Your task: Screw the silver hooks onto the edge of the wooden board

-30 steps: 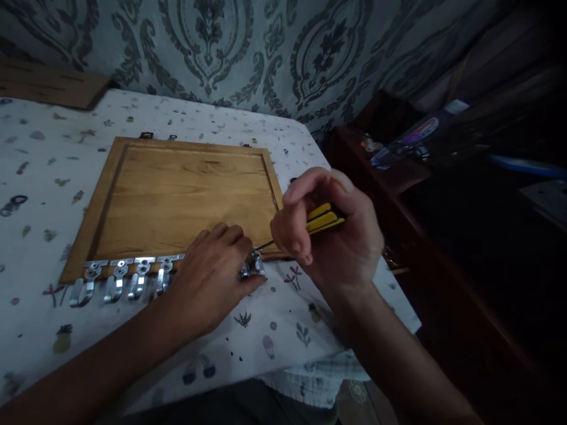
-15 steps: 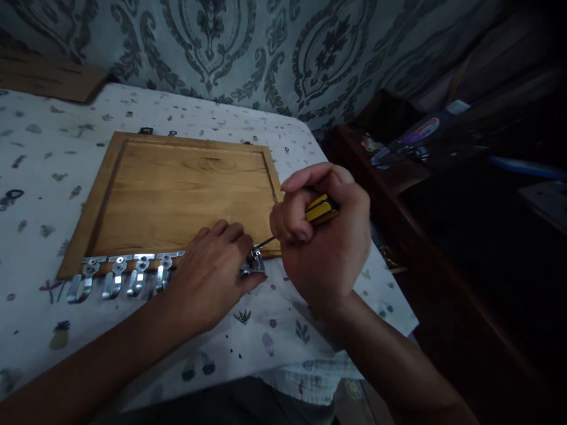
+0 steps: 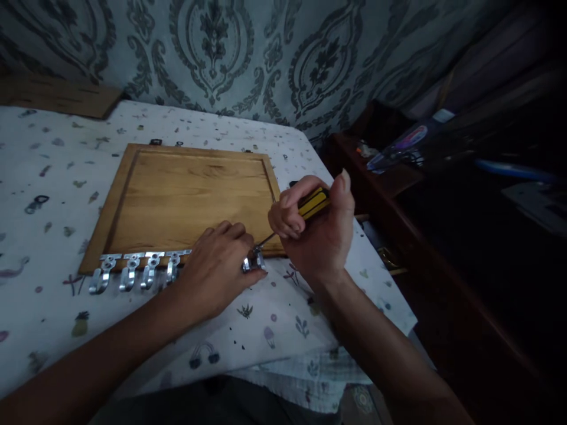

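Observation:
A wooden board (image 3: 190, 198) lies flat on the patterned tablecloth (image 3: 57, 153). Along its near edge runs a metal rail with several silver hooks (image 3: 133, 274). My left hand (image 3: 217, 271) lies over the rail's right part, fingers curled down against it and a hook (image 3: 253, 262) at the right end. My right hand (image 3: 316, 227) is closed around a yellow and black screwdriver (image 3: 312, 203), whose thin shaft slants down to that end hook beside my left fingertips.
A patterned wall rises behind the table. A flat brown board (image 3: 66, 97) lies at the far left corner. Right of the table stands a dark wooden cabinet (image 3: 398, 195) with a plastic bottle (image 3: 398, 147) on it. Small dark bits (image 3: 155, 142) lie by the board's far edge.
My right hand has rolled around the screwdriver handle, with the thumb now raised. The left hand stays on the rail. The view has shifted a little.

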Tool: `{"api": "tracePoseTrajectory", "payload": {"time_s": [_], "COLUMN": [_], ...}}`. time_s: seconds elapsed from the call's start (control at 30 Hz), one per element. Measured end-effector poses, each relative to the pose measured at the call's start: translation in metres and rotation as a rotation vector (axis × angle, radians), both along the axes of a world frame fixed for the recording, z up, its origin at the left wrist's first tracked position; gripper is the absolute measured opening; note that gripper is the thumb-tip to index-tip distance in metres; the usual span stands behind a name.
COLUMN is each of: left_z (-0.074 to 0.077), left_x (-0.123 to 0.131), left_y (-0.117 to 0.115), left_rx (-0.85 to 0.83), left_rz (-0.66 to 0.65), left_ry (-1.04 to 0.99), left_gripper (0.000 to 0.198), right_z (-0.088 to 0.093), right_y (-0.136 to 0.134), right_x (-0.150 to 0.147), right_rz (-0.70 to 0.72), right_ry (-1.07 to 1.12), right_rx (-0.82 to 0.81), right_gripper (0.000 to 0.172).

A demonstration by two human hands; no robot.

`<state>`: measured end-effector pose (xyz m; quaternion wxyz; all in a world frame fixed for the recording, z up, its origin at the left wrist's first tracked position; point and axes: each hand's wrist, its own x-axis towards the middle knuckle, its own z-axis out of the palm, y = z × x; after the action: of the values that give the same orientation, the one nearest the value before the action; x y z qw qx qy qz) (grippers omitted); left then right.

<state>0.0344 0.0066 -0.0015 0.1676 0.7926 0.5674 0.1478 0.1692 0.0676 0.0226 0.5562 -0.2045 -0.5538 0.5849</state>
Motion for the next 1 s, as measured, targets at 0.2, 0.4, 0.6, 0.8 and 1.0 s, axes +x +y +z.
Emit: {"api": "tracePoseTrajectory", "payload": {"time_s": [0.2, 0.4, 0.6, 0.8, 1.0], "left_z": [0.0028, 0.0029, 0.0043, 0.0022, 0.0008], "left_x": [0.0006, 0.0004, 0.0008, 0.0001, -0.0004], "left_y": [-0.0004, -0.0008, -0.0005, -0.0012, -0.0014], "left_rx": [-0.011, -0.007, -0.018, -0.020, -0.016], "left_rz": [0.001, -0.003, -0.006, -0.012, -0.016], "left_ry": [0.008, 0.009, 0.011, 0.009, 0.025], "left_gripper": [0.022, 0.023, 0.024, 0.026, 0.027], "right_z": [-0.0010, 0.0011, -0.0006, 0.0007, -0.0016], "right_y": [-0.0012, 0.0011, 0.0040, 0.0033, 0.0050], "right_x": [0.0008, 0.0012, 0.0047, 0.0056, 0.0076], "right_rz": [0.044, 0.038, 0.063, 0.060, 0.112], "right_ry": [-0.009, -0.024, -0.020, -0.022, -0.002], "right_rx": [-0.008, 0.004, 0.001, -0.022, 0.004], "right_gripper": [0.061, 0.061, 0.058, 0.055, 0.047]}}
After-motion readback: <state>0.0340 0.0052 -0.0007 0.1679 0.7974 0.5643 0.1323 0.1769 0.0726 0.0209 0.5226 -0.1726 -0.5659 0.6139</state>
